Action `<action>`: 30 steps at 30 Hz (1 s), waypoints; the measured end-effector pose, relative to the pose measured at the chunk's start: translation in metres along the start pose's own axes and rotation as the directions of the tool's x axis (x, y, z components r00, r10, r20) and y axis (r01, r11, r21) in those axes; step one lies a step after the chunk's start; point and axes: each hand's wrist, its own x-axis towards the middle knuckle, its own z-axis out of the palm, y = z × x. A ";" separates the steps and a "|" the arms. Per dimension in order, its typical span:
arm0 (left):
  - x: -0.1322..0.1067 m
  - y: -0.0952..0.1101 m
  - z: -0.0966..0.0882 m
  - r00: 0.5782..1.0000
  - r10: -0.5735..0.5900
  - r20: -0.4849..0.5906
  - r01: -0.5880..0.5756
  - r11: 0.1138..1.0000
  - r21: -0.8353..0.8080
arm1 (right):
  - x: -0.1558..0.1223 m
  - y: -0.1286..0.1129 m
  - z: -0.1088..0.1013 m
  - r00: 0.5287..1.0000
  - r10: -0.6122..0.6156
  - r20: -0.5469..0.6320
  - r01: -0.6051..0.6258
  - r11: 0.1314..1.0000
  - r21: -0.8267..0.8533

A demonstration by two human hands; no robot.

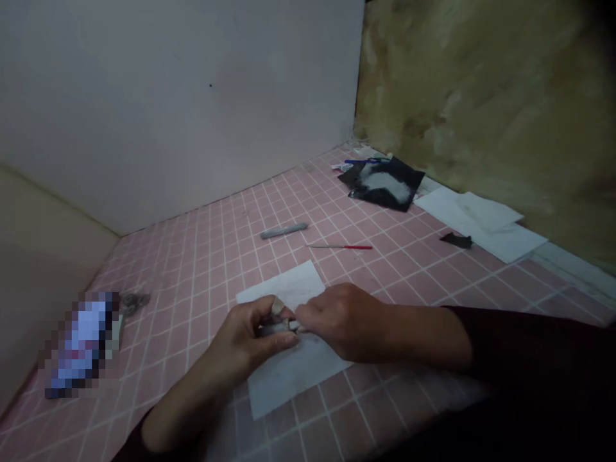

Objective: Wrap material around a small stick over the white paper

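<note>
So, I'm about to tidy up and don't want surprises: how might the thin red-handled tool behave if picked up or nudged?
The red-handled tool is probably stiff, as its thin shaft looks straight. Being so slender, it's likely light. A nudge could slide it along the tiled surface, since nothing visibly pins it; whether it would roll, I can't tell.

Likely a makeshift handcraft corner in a plain room, perhaps a home, though too dimly lit to be sure. Fitted with a pink, white-gridded surface [168, 269] running up to a plain pale wall [192, 128] and, on the right, a mottled olive-brown wall [481, 96]. Scattered with small-scale workshop clues: a thin red-handled tool [359, 247], a grey rod [283, 231], a black sheet [399, 179] smeared with whitish powder, loose white papers [500, 234] by the mottled wall, and a single white page [293, 391] spread in front.
</note>
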 end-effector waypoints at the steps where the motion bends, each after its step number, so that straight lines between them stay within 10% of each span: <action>1: 0.000 -0.001 -0.001 0.999 -0.020 0.031 0.022 0.999 -0.046 | -0.001 0.000 0.002 1.000 -0.028 -0.011 0.028 0.999 -0.040; 4: -0.001 -0.005 0.002 0.995 0.084 -0.046 -0.076 0.983 0.167 | 0.003 0.002 0.002 0.988 0.140 0.066 -0.151 0.962 0.228; 9: -0.003 -0.008 0.014 0.802 0.592 -0.078 -0.389 0.618 0.683 | 0.014 0.010 -0.006 0.792 0.155 0.590 -0.605 0.319 0.729; 11: -0.003 -0.008 0.013 0.818 0.564 -0.108 -0.366 0.657 0.659 | 0.013 0.010 -0.007 0.836 0.186 0.517 -0.542 0.431 0.721; 15: -0.002 -0.006 0.003 0.994 0.105 -0.015 -0.099 0.971 0.218 | 0.002 0.004 0.001 0.993 0.086 0.081 -0.104 0.965 0.242; 18: -0.002 -0.006 -0.001 0.990 -0.001 0.139 0.002 1.000 -0.014 | -0.002 0.002 0.006 0.999 -0.047 0.024 0.045 0.997 0.064; 20: -0.003 -0.006 0.003 0.995 0.088 0.045 -0.093 0.986 0.138 | 0.001 0.003 0.004 0.991 0.096 0.095 -0.118 0.958 0.262; 25: -0.006 -0.007 0.015 0.831 0.547 -0.098 -0.360 0.663 0.656 | 0.013 0.008 -0.008 0.819 0.193 0.540 -0.564 0.440 0.698; 30: -0.007 0.000 0.003 0.956 0.276 -0.097 -0.208 0.875 0.437 | 0.004 0.007 -0.005 0.982 0.165 0.096 -0.189 0.920 0.342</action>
